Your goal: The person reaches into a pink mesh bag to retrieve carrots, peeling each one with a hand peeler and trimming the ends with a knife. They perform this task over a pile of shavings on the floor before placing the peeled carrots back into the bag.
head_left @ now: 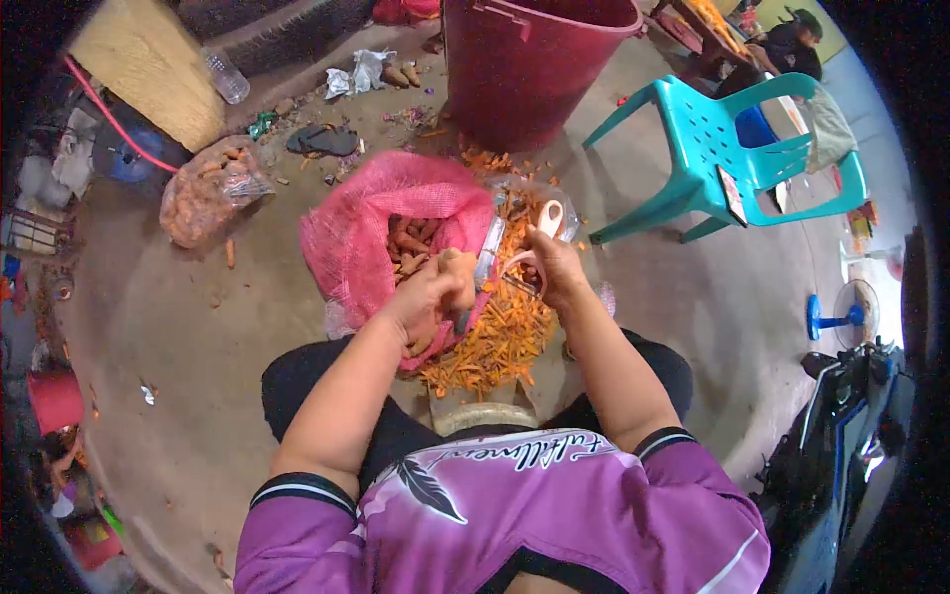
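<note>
My left hand (433, 287) is closed around a tan root vegetable (457, 269), held over the edge of an open pink mesh sack (351, 213). Inside the sack lie several brownish-orange roots (411, 238). In my right hand (556, 265) is a pale pink-white peeler (550, 220), its handle pointing away from me and its frame turned toward the root. A small gap shows between peeler and root. Below both hands spreads a heap of orange peelings (510, 337), partly on clear plastic.
A tall dark red bin (534, 74) stands ahead. To the right are a teal plastic chair (708, 148) and a motorcycle (841, 445). A plastic bag of roots (213, 193) and a dark slipper (322, 140) lie left. Another person (792, 49) is at far right.
</note>
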`<state>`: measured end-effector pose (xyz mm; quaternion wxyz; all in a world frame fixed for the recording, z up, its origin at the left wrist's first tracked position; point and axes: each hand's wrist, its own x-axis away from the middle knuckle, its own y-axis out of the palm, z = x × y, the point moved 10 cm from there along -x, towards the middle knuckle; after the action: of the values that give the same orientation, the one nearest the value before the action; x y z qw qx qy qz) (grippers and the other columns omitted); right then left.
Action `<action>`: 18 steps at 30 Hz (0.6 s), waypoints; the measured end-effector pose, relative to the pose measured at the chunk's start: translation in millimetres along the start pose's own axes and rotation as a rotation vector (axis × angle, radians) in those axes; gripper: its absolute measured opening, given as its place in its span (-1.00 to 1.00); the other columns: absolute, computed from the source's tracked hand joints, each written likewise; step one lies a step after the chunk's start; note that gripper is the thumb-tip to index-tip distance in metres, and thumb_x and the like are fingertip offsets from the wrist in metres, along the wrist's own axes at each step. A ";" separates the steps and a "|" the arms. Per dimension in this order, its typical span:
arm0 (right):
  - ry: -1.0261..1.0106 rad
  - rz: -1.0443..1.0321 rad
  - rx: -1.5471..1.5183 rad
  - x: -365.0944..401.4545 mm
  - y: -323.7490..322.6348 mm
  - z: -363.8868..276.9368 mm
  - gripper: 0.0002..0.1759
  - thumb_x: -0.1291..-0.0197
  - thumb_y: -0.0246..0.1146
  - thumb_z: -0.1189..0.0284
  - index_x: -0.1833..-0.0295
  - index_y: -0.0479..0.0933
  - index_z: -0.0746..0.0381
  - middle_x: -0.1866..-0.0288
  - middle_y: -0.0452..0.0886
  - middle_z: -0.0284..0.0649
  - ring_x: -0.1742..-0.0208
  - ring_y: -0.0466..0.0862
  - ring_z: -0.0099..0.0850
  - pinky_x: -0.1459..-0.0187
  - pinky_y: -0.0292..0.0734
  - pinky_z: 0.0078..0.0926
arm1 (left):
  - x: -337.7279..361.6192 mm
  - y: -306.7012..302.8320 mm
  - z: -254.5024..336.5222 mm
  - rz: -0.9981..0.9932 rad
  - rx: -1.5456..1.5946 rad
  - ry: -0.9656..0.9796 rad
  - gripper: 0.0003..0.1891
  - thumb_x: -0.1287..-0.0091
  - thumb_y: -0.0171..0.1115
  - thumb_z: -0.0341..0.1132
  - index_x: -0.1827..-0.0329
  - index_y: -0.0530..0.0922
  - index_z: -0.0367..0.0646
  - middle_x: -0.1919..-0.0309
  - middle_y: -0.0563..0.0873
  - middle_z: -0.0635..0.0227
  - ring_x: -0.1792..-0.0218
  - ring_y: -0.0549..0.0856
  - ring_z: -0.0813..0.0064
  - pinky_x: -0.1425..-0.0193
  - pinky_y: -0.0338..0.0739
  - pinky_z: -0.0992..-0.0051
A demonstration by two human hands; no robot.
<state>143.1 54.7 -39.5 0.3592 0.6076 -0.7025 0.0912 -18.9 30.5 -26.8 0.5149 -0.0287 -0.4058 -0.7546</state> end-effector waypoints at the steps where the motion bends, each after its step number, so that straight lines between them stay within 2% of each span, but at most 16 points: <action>1: -0.065 0.028 -0.080 21.9 8.2 -11.4 -0.77 -0.07 0.16 0.30 0.38 0.38 0.26 0.63 0.43 -0.31 0.71 0.37 -0.54 0.68 0.24 -0.63 | 17.9 23.1 -1.5 -0.048 0.160 -0.044 -0.69 -0.21 0.01 -0.16 0.02 0.36 -0.03 0.32 0.52 0.42 0.40 0.53 0.51 0.42 0.46 0.51; 4: -0.235 0.019 -0.158 68.0 27.5 -23.7 -0.74 -0.08 0.16 0.28 0.38 0.38 0.26 0.61 0.43 -0.31 0.68 0.42 -0.52 0.66 0.28 -0.63 | 35.3 36.2 -26.6 0.015 0.399 -0.044 -0.62 -0.27 -0.12 0.03 0.01 0.38 -0.01 0.32 0.54 0.42 0.38 0.54 0.53 0.45 0.46 0.48; 5: -0.224 0.009 -0.147 83.4 36.4 -19.9 -0.75 -0.07 0.18 0.29 0.38 0.39 0.27 0.59 0.44 -0.31 0.65 0.45 -0.50 0.62 0.32 -0.62 | 36.8 44.5 -38.1 -0.013 0.443 -0.083 -0.54 -0.28 -0.25 0.12 0.01 0.39 0.01 0.31 0.56 0.43 0.38 0.55 0.55 0.44 0.47 0.49; 8: -0.237 -0.067 -0.076 118.5 58.3 -8.7 -0.78 -0.03 0.23 0.35 0.43 0.43 0.29 0.58 0.46 -0.32 0.63 0.45 -0.54 0.59 0.34 -0.62 | 49.9 67.6 -47.1 -0.214 0.504 -0.131 -0.59 -0.31 -0.25 0.04 0.04 0.40 -0.04 0.26 0.56 0.36 0.28 0.58 0.43 0.23 0.52 0.36; 9: -0.292 -0.060 0.033 118.6 54.8 -5.4 -0.79 -0.01 0.24 0.37 0.46 0.43 0.30 0.58 0.47 -0.32 0.63 0.43 -0.57 0.59 0.32 -0.63 | 49.1 69.0 -47.0 -0.223 0.493 -0.113 -0.58 -0.31 -0.25 0.04 0.04 0.40 -0.04 0.26 0.56 0.36 0.27 0.58 0.44 0.22 0.51 0.36; 12: -0.390 0.023 -0.019 127.7 49.9 -15.6 -0.80 0.00 0.23 0.39 0.48 0.43 0.30 0.59 0.47 -0.33 0.63 0.42 -0.58 0.59 0.31 -0.63 | 38.7 75.4 -54.9 -0.246 0.471 -0.065 -0.56 -0.31 -0.27 0.06 0.04 0.41 -0.07 0.26 0.56 0.36 0.24 0.58 0.45 0.16 0.49 0.37; 13: -0.411 0.046 0.043 128.4 46.4 -18.1 -0.80 0.02 0.23 0.41 0.51 0.43 0.30 0.60 0.45 -0.34 0.63 0.42 -0.58 0.60 0.30 -0.63 | 37.3 71.9 -58.7 -0.166 0.473 -0.067 -0.56 -0.30 -0.24 0.06 0.06 0.42 -0.07 0.26 0.56 0.35 0.25 0.57 0.46 0.17 0.48 0.40; 16: -0.357 0.029 0.086 121.6 45.5 -9.6 -0.81 0.02 0.22 0.41 0.42 0.39 0.30 0.59 0.43 -0.31 0.65 0.42 -0.55 0.62 0.31 -0.61 | 48.8 73.3 -49.7 -0.204 0.426 -0.027 -0.56 -0.29 -0.20 0.06 0.05 0.43 -0.09 0.27 0.57 0.34 0.29 0.56 0.47 0.21 0.47 0.42; 18: -0.354 0.024 0.082 118.6 46.0 -12.1 -0.80 0.02 0.22 0.41 0.40 0.40 0.31 0.59 0.44 -0.30 0.66 0.42 -0.54 0.63 0.30 -0.61 | 48.3 68.2 -56.4 -0.138 0.395 -0.055 -0.57 -0.30 -0.23 0.08 0.13 0.45 -0.04 0.40 0.55 0.45 0.42 0.54 0.58 0.39 0.43 0.55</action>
<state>105.2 -20.7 56.5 0.2036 0.6198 -0.7577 0.0156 34.2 -51.7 -2.5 0.4465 0.0801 -0.5605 -0.6928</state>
